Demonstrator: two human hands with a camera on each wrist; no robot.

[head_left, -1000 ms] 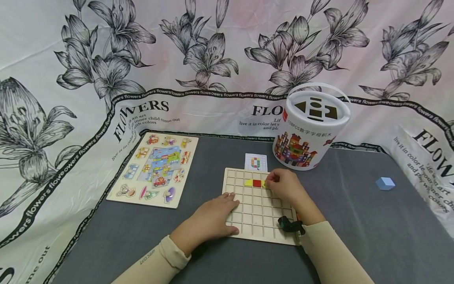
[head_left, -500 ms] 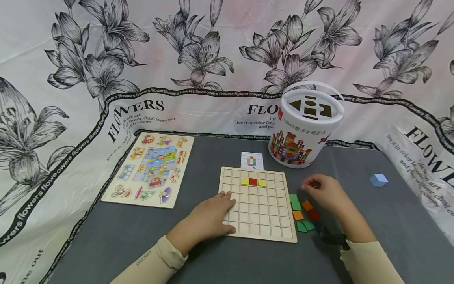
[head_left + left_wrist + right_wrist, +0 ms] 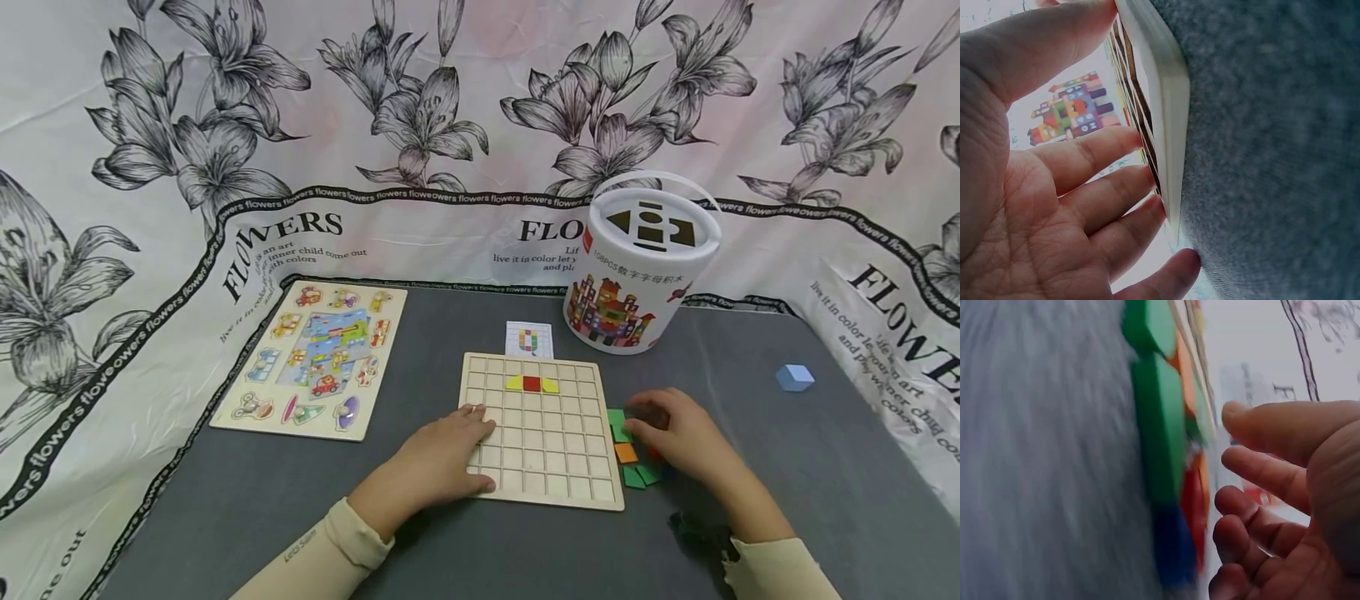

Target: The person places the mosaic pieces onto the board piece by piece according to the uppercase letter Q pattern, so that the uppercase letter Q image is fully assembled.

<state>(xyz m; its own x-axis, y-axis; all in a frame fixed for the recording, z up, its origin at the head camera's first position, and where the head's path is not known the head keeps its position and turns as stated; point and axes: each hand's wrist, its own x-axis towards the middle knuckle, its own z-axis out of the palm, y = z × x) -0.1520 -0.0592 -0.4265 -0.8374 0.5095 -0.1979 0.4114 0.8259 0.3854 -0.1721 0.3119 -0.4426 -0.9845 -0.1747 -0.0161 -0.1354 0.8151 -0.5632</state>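
A wooden grid board (image 3: pixel 536 460) lies on the dark table. In one row near its far edge sit a red square block (image 3: pixel 532 384) and a yellow piece (image 3: pixel 551 386) on either side of it. My left hand (image 3: pixel 431 465) rests along the board's left edge, fingers extended. Right of the board, my right hand (image 3: pixel 688 435) hovers at a cluster of loose blocks, fingers loosely bent, nothing between them. Among these are an orange block (image 3: pixel 626 452) and green blocks (image 3: pixel 634 477). The right wrist view adds a blue block (image 3: pixel 1174 547) and a red block (image 3: pixel 1193 512), blurred.
A small card with a coloured pattern (image 3: pixel 528 338) touches the board's far edge. Behind it stands a white bucket (image 3: pixel 622 308) with a handle. A picture puzzle board (image 3: pixel 307 358) lies at the left, and a light blue cube (image 3: pixel 795 377) at the right.
My right hand has let go of the right yellow piece, left the board and moved right, then come down over the loose blocks. My left hand has stayed on the board.
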